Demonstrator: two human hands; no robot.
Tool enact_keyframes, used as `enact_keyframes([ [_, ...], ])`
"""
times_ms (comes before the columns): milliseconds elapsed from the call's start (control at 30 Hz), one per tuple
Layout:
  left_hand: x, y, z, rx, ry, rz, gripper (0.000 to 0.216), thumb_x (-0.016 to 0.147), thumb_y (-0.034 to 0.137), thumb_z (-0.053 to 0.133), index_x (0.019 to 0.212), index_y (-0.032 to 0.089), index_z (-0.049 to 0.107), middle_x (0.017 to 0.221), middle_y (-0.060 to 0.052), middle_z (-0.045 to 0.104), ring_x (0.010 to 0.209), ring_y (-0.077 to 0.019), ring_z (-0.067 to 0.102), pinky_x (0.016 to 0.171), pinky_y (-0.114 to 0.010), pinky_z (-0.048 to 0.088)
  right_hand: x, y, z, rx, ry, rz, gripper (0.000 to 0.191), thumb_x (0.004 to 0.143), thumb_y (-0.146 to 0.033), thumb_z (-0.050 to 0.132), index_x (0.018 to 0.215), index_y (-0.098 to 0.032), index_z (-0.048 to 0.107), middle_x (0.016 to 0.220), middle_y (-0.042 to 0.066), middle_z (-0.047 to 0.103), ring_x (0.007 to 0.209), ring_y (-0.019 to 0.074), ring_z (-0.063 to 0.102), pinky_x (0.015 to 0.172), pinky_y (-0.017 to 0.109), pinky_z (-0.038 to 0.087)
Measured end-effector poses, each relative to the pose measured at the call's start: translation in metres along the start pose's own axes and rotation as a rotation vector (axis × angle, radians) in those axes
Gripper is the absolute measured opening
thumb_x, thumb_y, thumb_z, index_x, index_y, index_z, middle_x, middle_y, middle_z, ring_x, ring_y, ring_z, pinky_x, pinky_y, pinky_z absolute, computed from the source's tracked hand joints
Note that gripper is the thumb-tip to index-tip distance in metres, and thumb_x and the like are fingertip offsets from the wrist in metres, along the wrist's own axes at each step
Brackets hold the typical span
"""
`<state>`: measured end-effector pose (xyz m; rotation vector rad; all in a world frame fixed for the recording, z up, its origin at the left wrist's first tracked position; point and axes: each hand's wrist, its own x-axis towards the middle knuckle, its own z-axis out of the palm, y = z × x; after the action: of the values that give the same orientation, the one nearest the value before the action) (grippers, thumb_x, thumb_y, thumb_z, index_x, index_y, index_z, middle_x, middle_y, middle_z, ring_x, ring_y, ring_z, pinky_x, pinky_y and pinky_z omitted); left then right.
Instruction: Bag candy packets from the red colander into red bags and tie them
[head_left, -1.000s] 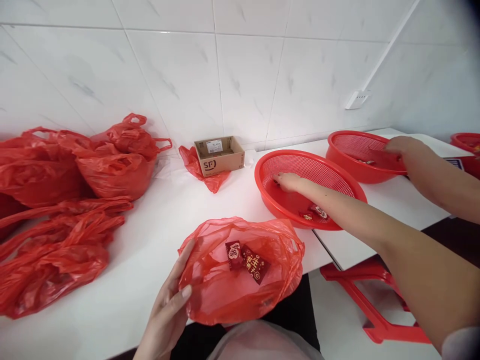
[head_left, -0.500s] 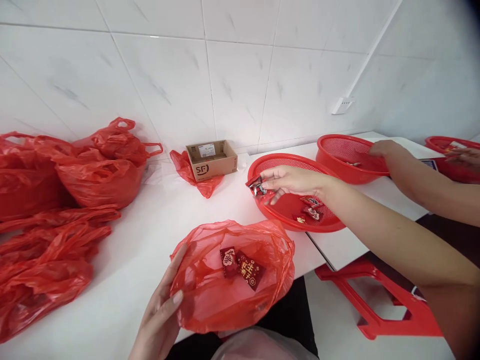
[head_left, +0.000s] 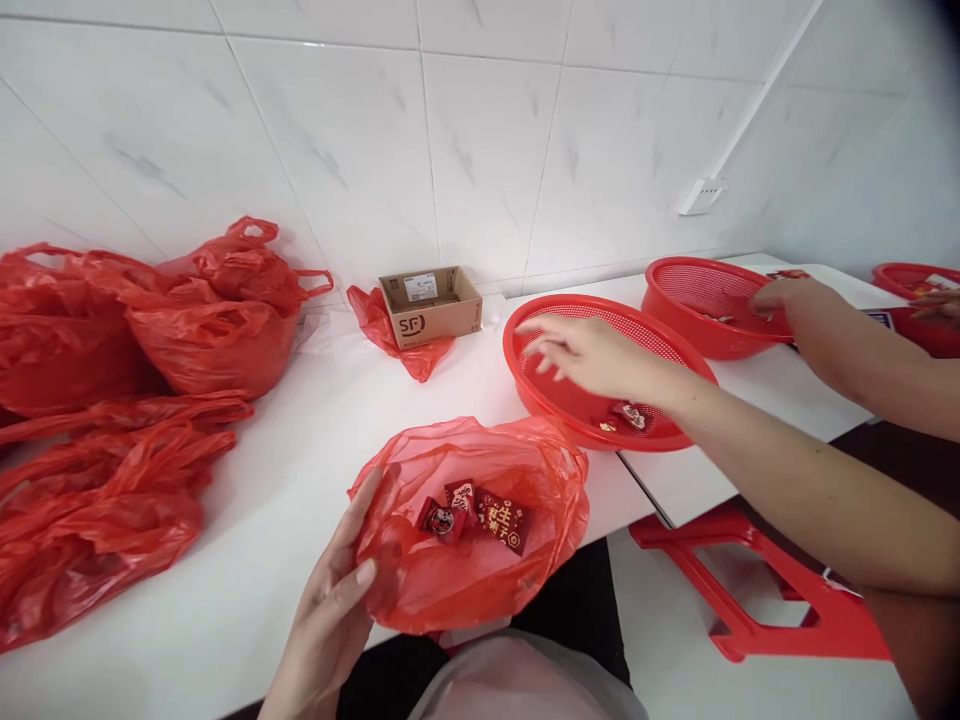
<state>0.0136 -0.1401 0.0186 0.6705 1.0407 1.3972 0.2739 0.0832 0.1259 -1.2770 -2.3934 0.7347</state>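
Note:
My left hand [head_left: 337, 590] grips the left rim of a red plastic bag [head_left: 427, 450], thumb outside and fingers around the edge. The bag's mouth is spread wide. Inside lie small wrapped snack packets: a dark red one with gold lettering [head_left: 504, 520], a red one with pale lettering [head_left: 460, 495] and a dark shiny one [head_left: 442, 520]. Held above a red plastic basket [head_left: 525, 400], my right hand [head_left: 577, 355] is open with fingers apart and nothing in them. A few more packets [head_left: 630, 415] lie in the basket, partly hidden by my forearm.
Filled red bags [head_left: 217, 340] stand at the left, with flatter red bags [head_left: 112, 500] before them. A small cardboard box [head_left: 442, 320] sits by the wall. At right, another person's hand [head_left: 795, 295] reaches into a second red basket [head_left: 675, 310]. A red stool [head_left: 750, 610] stands below.
The dark shiny packet has left my right hand and now lies in the bag. My right hand has opened and stays over the basket. My left hand still holds the bag.

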Motion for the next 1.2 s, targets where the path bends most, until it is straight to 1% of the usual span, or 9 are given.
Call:
enact_keyframes([
  [67,0.0,-0.001,0.0,-0.007,-0.003,0.001,0.07,0.079,0.034,0.067,0.144,0.036,0.041,0.16,0.001,0.022,0.098,-0.0171,0.058,0.08,-0.021,0.05,0.002,0.037,-0.023,-0.247,0.012,0.113,0.04,0.094,-0.027,0.047,0.133,-0.024,0.05,0.119,0.009,0.065,0.107,0.024,0.061,0.092,0.038,0.046],
  [167,0.001,-0.002,0.0,-0.023,-0.006,-0.008,0.069,0.081,0.034,0.066,0.144,0.037,0.04,0.16,0.003,0.02,0.098,-0.0168,0.058,0.076,-0.019,0.051,-0.004,0.096,-0.039,-0.502,-0.227,0.425,0.061,0.08,-0.03,0.067,0.137,-0.019,0.048,0.129,0.016,0.058,0.114,0.0329,0.057,0.09,0.042,0.045],
  [267,0.002,-0.003,-0.001,-0.019,0.006,-0.029,0.067,0.081,0.034,0.065,0.143,0.038,0.041,0.16,0.004,0.02,0.094,-0.0164,0.059,0.076,-0.019,0.053,-0.016,0.138,-0.034,-0.526,-0.408,0.537,0.081,0.064,-0.028,0.079,0.137,-0.017,0.046,0.123,0.018,0.06,0.109,0.0341,0.059,0.084,0.04,0.047],
  [433,0.004,-0.004,-0.003,-0.007,0.005,-0.043,0.066,0.08,0.034,0.066,0.141,0.041,0.043,0.159,0.006,0.023,0.08,-0.0119,0.058,0.066,-0.017,0.053,-0.025,0.153,-0.002,-0.461,-0.47,0.524,0.046,0.059,-0.024,0.078,0.103,-0.018,0.063,0.092,0.007,0.067,0.08,0.0242,0.066,0.068,0.032,0.048],
  [600,0.003,-0.006,-0.003,0.008,-0.014,-0.054,0.067,0.079,0.035,0.068,0.141,0.042,0.043,0.159,0.007,0.022,0.091,-0.0158,0.061,0.064,-0.018,0.054,-0.008,0.146,0.008,-0.38,-0.472,0.495,0.029,0.053,-0.014,0.076,0.077,-0.017,0.06,0.078,0.005,0.066,0.073,0.0232,0.065,0.064,0.032,0.047],
  [733,0.001,-0.006,-0.002,-0.017,0.015,-0.073,0.069,0.078,0.037,0.068,0.142,0.041,0.043,0.158,0.006,0.026,0.117,-0.0236,0.052,0.078,-0.022,0.055,0.004,0.133,-0.011,-0.179,-0.462,0.416,0.021,0.072,-0.027,0.07,0.085,-0.019,0.056,0.088,0.005,0.069,0.079,0.0192,0.067,0.066,0.027,0.051],
  [967,0.002,-0.005,-0.002,-0.03,0.025,-0.047,0.065,0.079,0.036,0.068,0.14,0.038,0.046,0.156,0.003,0.032,0.101,-0.0188,0.059,0.074,-0.019,0.054,-0.005,0.063,-0.042,0.609,-0.218,0.157,0.027,0.081,-0.035,0.069,0.095,-0.02,0.051,0.095,0.005,0.067,0.077,0.0148,0.067,0.072,0.029,0.056],
  [1100,0.006,-0.005,0.001,-0.036,-0.028,-0.012,0.066,0.081,0.031,0.066,0.143,0.038,0.042,0.158,0.001,0.025,0.078,-0.012,0.059,0.056,-0.017,0.049,-0.017,0.003,-0.022,0.766,-0.344,0.022,0.026,0.082,-0.034,0.068,0.096,-0.02,0.051,0.089,0.001,0.064,0.069,0.0123,0.066,0.061,0.025,0.054],
  [1200,0.008,-0.005,0.003,-0.052,-0.042,0.007,0.071,0.08,0.028,0.067,0.144,0.037,0.039,0.159,0.001,0.025,0.09,-0.0161,0.061,0.069,-0.022,0.053,-0.025,-0.033,0.009,0.776,-0.552,-0.012,0.023,0.085,-0.033,0.064,0.097,-0.02,0.05,0.089,0.001,0.063,0.064,0.0101,0.063,0.056,0.022,0.05],
])
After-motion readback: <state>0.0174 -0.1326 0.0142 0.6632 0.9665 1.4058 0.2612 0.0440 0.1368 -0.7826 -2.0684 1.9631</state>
